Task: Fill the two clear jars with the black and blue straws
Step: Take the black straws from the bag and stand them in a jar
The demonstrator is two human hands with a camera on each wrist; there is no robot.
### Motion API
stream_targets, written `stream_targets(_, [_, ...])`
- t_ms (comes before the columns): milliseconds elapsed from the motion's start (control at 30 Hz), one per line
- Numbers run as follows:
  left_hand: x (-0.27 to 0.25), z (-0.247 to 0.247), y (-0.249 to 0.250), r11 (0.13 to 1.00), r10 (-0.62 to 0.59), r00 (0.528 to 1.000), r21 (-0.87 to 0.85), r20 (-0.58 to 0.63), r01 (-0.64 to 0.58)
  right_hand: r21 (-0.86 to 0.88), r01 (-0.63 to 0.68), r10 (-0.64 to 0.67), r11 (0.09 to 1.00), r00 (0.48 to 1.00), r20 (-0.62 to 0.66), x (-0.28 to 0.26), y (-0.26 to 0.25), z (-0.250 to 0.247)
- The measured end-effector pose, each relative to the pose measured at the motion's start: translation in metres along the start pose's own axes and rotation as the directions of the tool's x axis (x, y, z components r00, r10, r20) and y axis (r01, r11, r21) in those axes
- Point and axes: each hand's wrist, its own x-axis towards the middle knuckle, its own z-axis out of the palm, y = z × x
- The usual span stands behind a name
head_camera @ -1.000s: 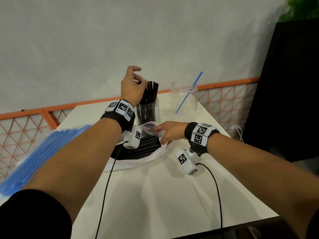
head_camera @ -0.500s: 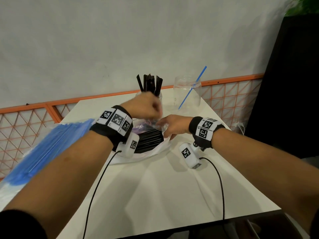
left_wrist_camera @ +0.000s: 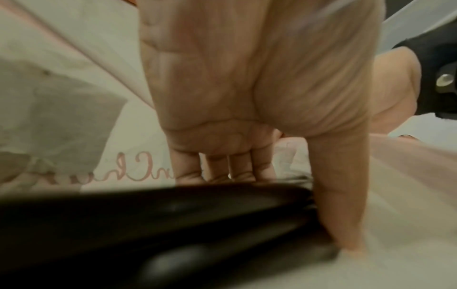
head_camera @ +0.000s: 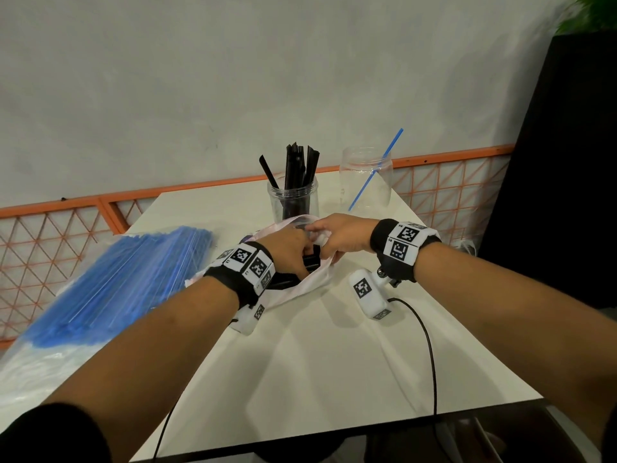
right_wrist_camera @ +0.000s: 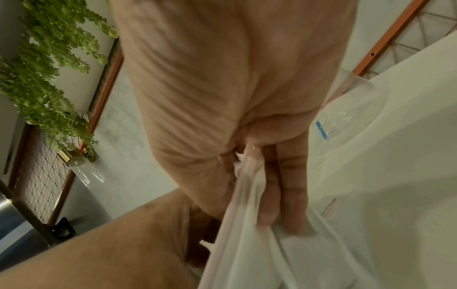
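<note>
One jar [head_camera: 293, 198] past the hands has some black straws [head_camera: 298, 168], the other [head_camera: 365, 177] just one blue straw [head_camera: 375, 170], while the left hand [head_camera: 288, 252] grabs more from the bag [head_camera: 297, 289] the right hand [head_camera: 340, 237] holds open

Both forearms reached forward, bare, black tagged bands on each wrist. Left hand [head_camera: 289, 249] was palm down, fingers [left_wrist_camera: 241, 166] and thumb closed around a bundle of black plastic straws [left_wrist_camera: 153, 221], wrist low. Right hand [head_camera: 340, 236] sat just beside it, nearly touching, fingers [right_wrist_camera: 284, 187] curled and pinching the rim of a thin white plastic bag [right_wrist_camera: 249, 244]. Right wrist was raised slightly.
</note>
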Motion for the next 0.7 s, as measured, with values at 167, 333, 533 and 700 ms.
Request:
stream_targets(167, [-0.004, 0.006, -0.001, 1.000, -0.003, 1.000, -0.005, 0.018, 0.003, -0.042, -0.025, 0.026, 0.999, 1.000, 0.010, 0.001, 0.001, -0.001])
stream_targets(333, [-0.012, -0.004, -0.010, 0.984, 0.016, 0.996, -0.175, -0.086, -0.031, -0.030, -0.006, 0.008, 1.000, 0.998, 0.061, 0.001, 0.001, -0.001])
stream_targets(533, [-0.023, -0.026, -0.011, 0.781, -0.038, 0.972, -0.613, -0.232, -0.116, -0.097, 0.003, 0.006, 0.995, 0.995, 0.100, 0.006, 0.002, 0.003])
stream_targets(700, [-0.036, -0.051, 0.001, 0.468, -0.013, 0.941, -0.834, -0.339, -0.294, -0.169, -0.039, 0.062, 0.985, 0.989, 0.132, 0.012, 0.003, 0.005])
